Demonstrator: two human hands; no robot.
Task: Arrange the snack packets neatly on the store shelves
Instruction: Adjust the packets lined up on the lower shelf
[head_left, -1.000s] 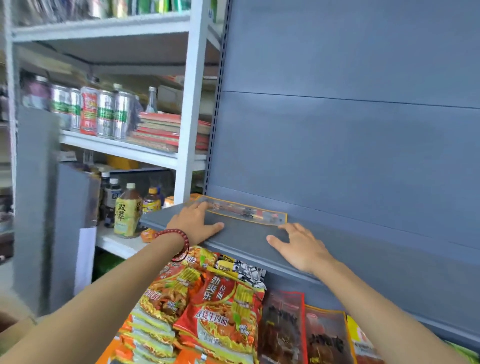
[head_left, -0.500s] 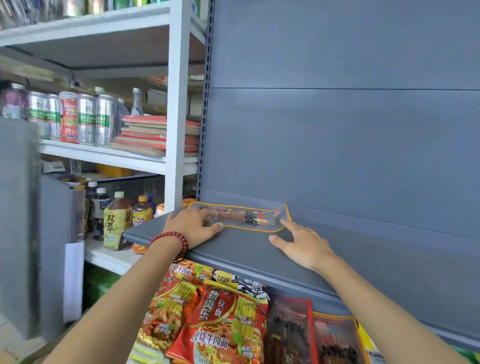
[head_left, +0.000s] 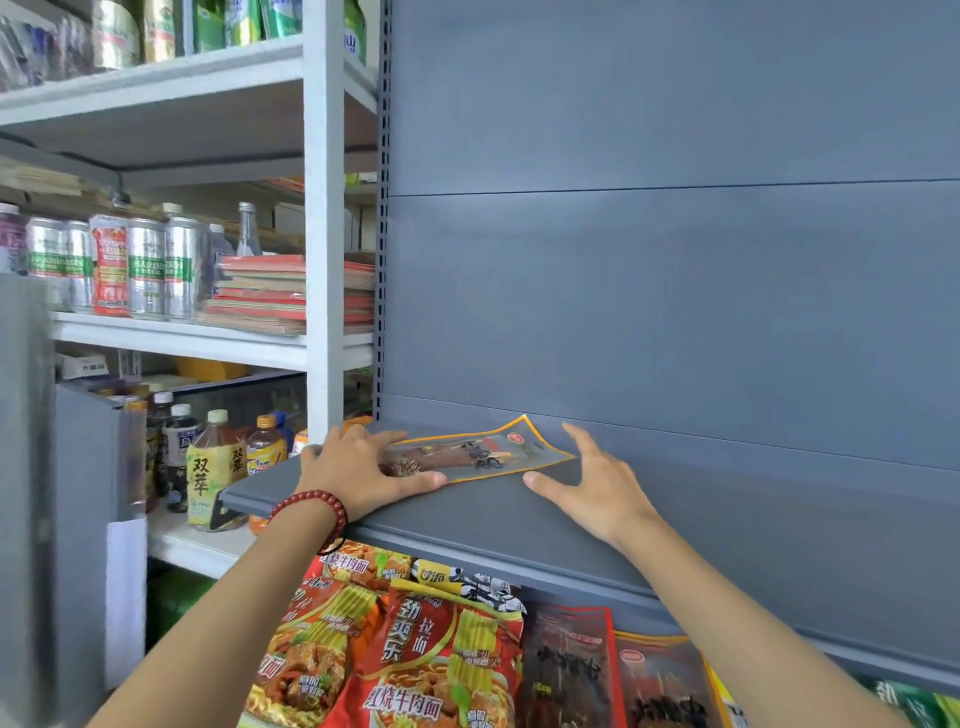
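1. The snack packet (head_left: 480, 451) is a flat, see-through pouch with an orange-yellow border. It has a small red logo near its right end, dark lettering across the middle, and brown skewered pieces showing through the film.
2. It lies lengthwise at the left end of the grey shelf (head_left: 727, 545), close against the back panel (head_left: 675, 312). Its far right corner curls up against that panel, while the rest lies flat.
3. The left hand (head_left: 363, 473) lies palm down over the packet's left end. The fingers are straight and pressed on the film, and the thumb stretches along the front edge. A red bead bracelet (head_left: 311, 512) circles the wrist.
4. The right hand (head_left: 597, 488) rests on the shelf just beside the packet's right end, fingers spread wide and holding nothing. Its thumb points left, close to the front edge, and whether it touches the film cannot be told.
5. Under the shelf stand red instant-noodle packets (head_left: 431, 649) and, to their right, dark snack packets (head_left: 571, 670).
6. To the left, a white rack (head_left: 322, 208) carries beer cans (head_left: 145, 265) and a yellow-labelled tea bottle (head_left: 213, 467).
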